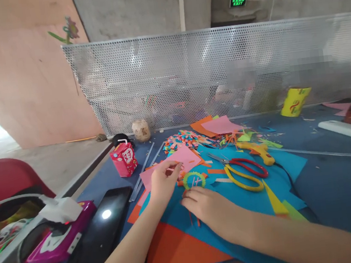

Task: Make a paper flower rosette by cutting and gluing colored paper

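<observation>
A small round paper badge (194,181), blue with a scalloped green rim and pale pink strips on its face, lies on blue sheets. My right hand (211,209) is at its near edge, with curled fingers gripping it there; thin orange strips poke out below them. Just beyond the badge on the left, my left hand (165,178) has thumb and forefinger pinched together; whatever is between them is too small to make out. Under that hand lies a pink sheet (186,159). Red-and-yellow-handled scissors (244,174) and a yellow glue gun (256,149) rest to the right.
Fringed multicoloured paper pieces (186,140) are heaped behind the hands. Clear glue sticks (147,164) and a red drink carton (124,158) stand left, near a black phone (98,233) and a purple power strip (64,241). A perforated metal screen (155,66) borders the table's back.
</observation>
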`<state>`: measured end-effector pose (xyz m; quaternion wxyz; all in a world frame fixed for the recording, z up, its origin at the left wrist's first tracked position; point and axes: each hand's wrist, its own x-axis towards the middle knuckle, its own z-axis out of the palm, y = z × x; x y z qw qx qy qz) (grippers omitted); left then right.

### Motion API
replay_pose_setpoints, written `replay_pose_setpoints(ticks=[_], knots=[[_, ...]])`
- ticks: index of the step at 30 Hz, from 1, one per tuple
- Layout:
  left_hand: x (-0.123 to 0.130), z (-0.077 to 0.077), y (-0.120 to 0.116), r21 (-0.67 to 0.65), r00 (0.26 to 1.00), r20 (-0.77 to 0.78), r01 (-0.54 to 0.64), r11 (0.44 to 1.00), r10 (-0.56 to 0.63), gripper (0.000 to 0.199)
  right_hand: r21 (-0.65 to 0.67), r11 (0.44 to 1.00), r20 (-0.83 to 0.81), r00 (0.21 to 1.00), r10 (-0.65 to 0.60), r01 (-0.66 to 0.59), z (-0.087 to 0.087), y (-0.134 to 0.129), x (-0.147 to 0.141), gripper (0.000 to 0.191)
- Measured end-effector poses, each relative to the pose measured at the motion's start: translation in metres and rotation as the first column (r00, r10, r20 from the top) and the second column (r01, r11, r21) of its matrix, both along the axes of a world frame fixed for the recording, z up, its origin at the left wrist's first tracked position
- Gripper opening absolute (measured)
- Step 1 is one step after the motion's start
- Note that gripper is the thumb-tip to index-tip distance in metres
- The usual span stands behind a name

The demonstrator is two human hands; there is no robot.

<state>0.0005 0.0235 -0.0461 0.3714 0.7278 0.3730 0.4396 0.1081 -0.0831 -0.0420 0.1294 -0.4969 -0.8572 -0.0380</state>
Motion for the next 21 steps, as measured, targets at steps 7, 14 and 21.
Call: replay_pose_setpoints(ticks=[7,14,21], knots=[[0.002,-0.003,-0.001,-0.013,0.999,-0.049,0.021,1.0,-0.022,0.02,-0.034,0.999,0.053,0.999,-0.003,0.005,0.009,-0.007,-0.004,0.014],[-0.001,-0.003,0.002,-0.016,0.999,-0.047,0.007,1.0,-0.008,0.019,0.103,0.932,-0.251,0.916,-0.313,0.347,0.04,0.015,0.066,0.013],[0.001,-0.008,0.006,-0.009,0.994,-0.106,0.007,1.0,-0.008,0.018,0.174,0.772,-0.353,0.77,-0.531,0.612,0.085,0.061,0.131,0.027]])
